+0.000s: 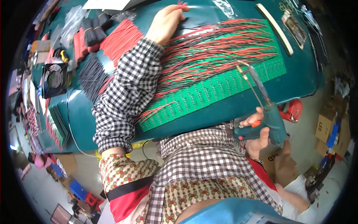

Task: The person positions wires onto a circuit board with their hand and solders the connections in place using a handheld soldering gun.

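Observation:
My right hand is wrapped around the grip of a teal soldering gun with an orange trigger. Its long metal tip and thin feed tube point up over the near right part of a green circuit board panel. Rows of red and black wires lie across that panel, many seemingly joined to it. At the far side of the table my left hand pinches a few short red wires, whose ends stick out past the fingers. The checked left sleeve covers the panel's left end.
Left of my forearm lie a pile of red wires and a pile of black wires. A small black fan and a stack of wired boards stand farther left. A pale strip lies beyond the panel's right end.

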### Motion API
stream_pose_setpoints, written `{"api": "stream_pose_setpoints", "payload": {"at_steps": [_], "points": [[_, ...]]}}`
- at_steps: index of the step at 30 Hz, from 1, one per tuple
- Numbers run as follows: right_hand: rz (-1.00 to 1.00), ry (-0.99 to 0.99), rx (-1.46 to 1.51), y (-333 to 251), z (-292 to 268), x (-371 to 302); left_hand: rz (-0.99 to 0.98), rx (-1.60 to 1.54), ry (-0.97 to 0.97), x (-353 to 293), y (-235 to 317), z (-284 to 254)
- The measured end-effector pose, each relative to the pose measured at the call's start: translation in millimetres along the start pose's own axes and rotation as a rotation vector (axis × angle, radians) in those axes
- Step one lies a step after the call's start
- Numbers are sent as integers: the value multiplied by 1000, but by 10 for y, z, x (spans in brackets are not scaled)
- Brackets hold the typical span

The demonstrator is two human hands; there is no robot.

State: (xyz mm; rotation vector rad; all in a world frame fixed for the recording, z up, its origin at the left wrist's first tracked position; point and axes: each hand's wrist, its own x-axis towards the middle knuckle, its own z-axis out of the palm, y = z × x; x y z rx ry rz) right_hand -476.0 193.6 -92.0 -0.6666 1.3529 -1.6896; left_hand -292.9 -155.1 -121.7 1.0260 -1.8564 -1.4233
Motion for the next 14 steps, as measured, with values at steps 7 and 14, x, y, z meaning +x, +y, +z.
{"api": "stream_pose_setpoints", "payload": {"at_steps": [7,14], "points": [[10,-15,-5,40,-12,27,-42,325,-61,-3,191,-241],[59,-59,-102,69,-53,-74,387,1376,-227,-8,468,-462]]}}
